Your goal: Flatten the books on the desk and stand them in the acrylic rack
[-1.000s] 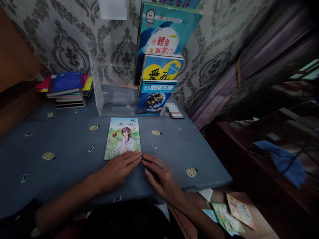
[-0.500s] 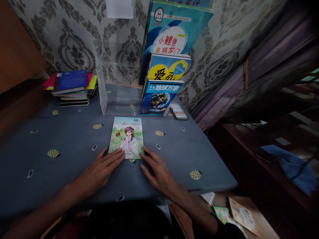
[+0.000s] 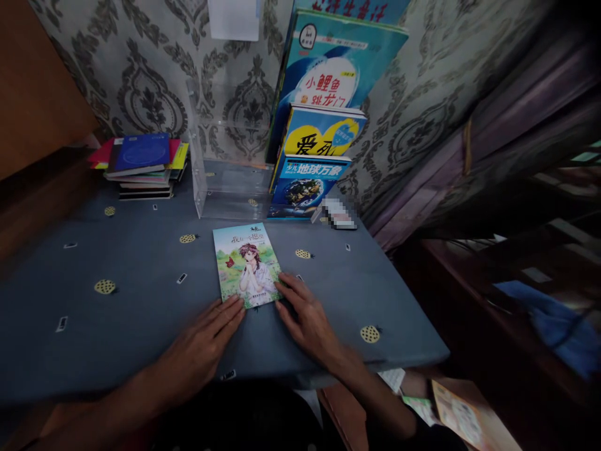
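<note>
A slim book (image 3: 248, 260) is being touched at two places, lying face up on the blue-grey table cover (image 3: 145, 326), just in front of a clear rack (image 3: 198, 178). A figure with joined hands, a red butterfly and greenery are being shown on its cover. Its top edge is being angled slightly to the left.

Left hand (image 3: 204, 338): palm down, opened out, fingers being held nearly straight and close together. The lower left corner of the book is being covered by the fingertips; nothing is being grasped. Thumb not being shown clearly.

Right hand (image 3: 307, 319): loosely open, fingers being bent a little, thumb being held apart below them. The right edge of the book, near its lower corner, is being met by the fingertips. No closed grip is being formed; how firmly the book is being pressed cannot be told.

Rack, right-hand part: a teal book (image 3: 328, 62), a blue-and-yellow book (image 3: 323, 128) and a globe book (image 3: 305, 188) are being displayed in tiers, the last lowest. Beside its foot, a small object (image 3: 340, 214) is being masked by pixels.

Far left: a stack of books (image 3: 143, 153) is being topped by a blue volume. Patterned wallpaper (image 3: 154, 88) is being seen behind, bordered at right by a purple curtain (image 3: 422, 181).
</note>
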A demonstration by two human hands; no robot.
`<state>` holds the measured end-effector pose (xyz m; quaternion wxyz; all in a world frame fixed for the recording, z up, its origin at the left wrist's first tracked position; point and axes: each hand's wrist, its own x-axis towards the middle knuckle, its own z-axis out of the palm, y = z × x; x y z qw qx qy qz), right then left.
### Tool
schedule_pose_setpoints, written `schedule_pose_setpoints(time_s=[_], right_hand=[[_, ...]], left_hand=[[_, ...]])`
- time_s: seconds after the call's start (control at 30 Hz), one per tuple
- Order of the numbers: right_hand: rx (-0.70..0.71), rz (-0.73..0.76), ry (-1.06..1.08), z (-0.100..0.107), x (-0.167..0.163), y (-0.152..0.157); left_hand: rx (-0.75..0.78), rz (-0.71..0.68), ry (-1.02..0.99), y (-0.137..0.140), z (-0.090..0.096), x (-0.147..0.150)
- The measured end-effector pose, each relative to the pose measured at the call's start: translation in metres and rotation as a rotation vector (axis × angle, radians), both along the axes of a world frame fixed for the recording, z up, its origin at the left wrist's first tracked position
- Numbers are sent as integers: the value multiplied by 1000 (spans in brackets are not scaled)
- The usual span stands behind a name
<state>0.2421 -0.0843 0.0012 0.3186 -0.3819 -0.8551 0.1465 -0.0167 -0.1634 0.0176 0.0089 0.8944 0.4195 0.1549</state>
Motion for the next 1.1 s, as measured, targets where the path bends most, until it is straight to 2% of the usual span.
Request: schedule_pose_setpoints(time_s=[0.13,0.27,0.47,0.77,1.1], right_hand=[[69,91,-73,7,-9,-10],[18,258,-149,13,-18,-21],[6,335,-240,17,-27,-20],[-21,391,-306,28,-45,2],[-32,432,-348,25,-69,53]], left_hand=[[27,-20,35,-1,3,1],[39,-28,35,0,0,-2],[64,-23,-25,6,-7,-5],[69,103,-31,30,-5,-18],[-3,195,-67,67,-4,-32]])
